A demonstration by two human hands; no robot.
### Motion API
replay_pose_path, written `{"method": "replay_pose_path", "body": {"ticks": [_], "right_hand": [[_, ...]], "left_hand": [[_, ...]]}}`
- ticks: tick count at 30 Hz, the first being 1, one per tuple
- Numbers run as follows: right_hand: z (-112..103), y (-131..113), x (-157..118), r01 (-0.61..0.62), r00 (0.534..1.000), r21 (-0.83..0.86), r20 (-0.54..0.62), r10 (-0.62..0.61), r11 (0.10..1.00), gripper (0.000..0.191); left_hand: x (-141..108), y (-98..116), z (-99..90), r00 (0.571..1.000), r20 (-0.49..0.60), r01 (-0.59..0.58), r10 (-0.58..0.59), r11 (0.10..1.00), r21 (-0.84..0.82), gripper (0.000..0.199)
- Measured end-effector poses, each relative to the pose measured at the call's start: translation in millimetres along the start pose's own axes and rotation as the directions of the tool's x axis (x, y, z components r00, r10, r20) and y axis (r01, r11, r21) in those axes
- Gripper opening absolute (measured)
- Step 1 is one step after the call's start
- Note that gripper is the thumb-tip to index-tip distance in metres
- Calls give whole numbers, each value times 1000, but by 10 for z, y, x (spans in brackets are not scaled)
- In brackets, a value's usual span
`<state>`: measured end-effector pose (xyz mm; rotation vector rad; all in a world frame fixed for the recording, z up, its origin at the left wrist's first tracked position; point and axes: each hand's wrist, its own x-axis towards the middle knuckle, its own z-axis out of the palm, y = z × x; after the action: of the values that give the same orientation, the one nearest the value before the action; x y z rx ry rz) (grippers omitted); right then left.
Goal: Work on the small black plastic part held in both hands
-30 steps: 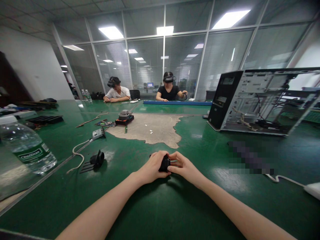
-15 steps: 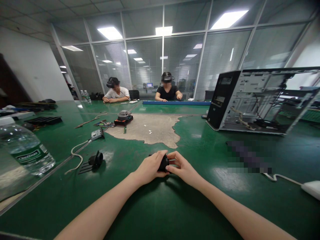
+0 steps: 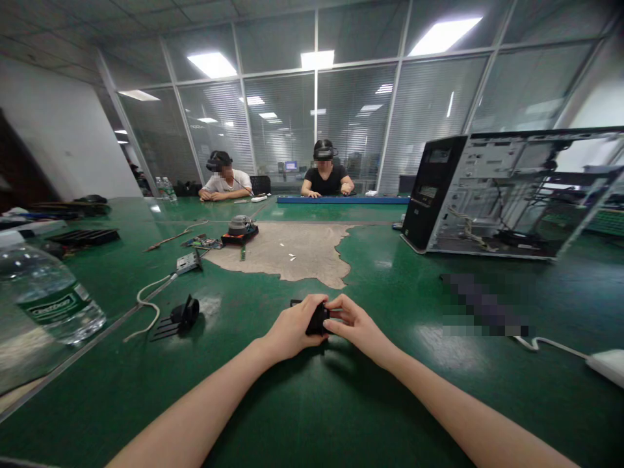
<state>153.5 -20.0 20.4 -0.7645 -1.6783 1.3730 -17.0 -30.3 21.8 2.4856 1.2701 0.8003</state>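
A small black plastic part (image 3: 318, 320) is held between my two hands, just above or on the green table; its kind is hard to make out because fingers cover most of it. My left hand (image 3: 292, 327) wraps round its left side, thumb below and fingers over the top. From the right, my right hand (image 3: 357, 326) pinches the part's edge between thumb and fingertips. To the left lies a black plastic bracket (image 3: 184, 314) with a round end and long prongs.
An open computer case (image 3: 439, 195) stands at right, near a pixelated dark object (image 3: 485, 305). At left are a water bottle (image 3: 58, 299), a metal box with a cable (image 3: 188, 261) and a CPU cooler (image 3: 240, 227). Two people (image 3: 324, 179) sit across the table.
The black part has turned slightly in my hands, so a bit more of its far left edge shows. Both hands stay in nearly the same place.
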Motion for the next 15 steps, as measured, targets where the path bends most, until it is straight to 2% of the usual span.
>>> {"method": "replay_pose_path", "body": {"ticks": [3, 7, 15], "right_hand": [[14, 32, 22, -12, 998, -35, -59, 10, 999, 24], [21, 78, 30, -2, 997, -75, -76, -4, 997, 26], [25, 18, -14, 40, 999, -65, -8, -40, 997, 23]], "left_hand": [[7, -7, 7, 1000, 2, -21, 21, 1000, 5, 60], [9, -4, 3, 1000, 1, -12, 12, 1000, 13, 58], [-9, 2, -6, 999, 14, -35, 35, 999, 33, 63]]}}
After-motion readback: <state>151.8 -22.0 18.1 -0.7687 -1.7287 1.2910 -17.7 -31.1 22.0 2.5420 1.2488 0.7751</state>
